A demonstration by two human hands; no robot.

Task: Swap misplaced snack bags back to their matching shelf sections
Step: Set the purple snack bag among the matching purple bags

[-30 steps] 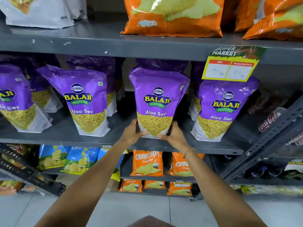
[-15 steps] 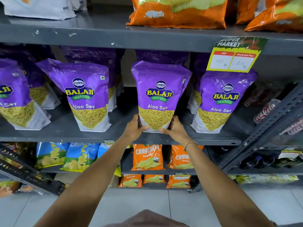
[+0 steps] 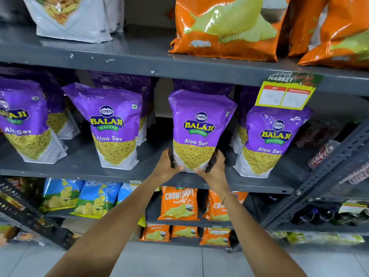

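Observation:
A purple Balaji Aloo Sev bag stands upright on the grey middle shelf, in a row of matching purple bags. My left hand grips its lower left corner and my right hand grips its lower right corner. The bag's base sits at the shelf's front edge, between my palms. A thin bracelet shows on my right wrist.
Large orange chip bags and a white bag stand on the top shelf. Below are blue and orange Crunchex bags. A yellow price tag hangs from the upper shelf. Cola bottles lie at right behind an angled rack post.
Both hands keep hold of the same purple bag's base. The camera view has shifted, so the shelves sit lower in the frame; the bag stays in its place in the row.

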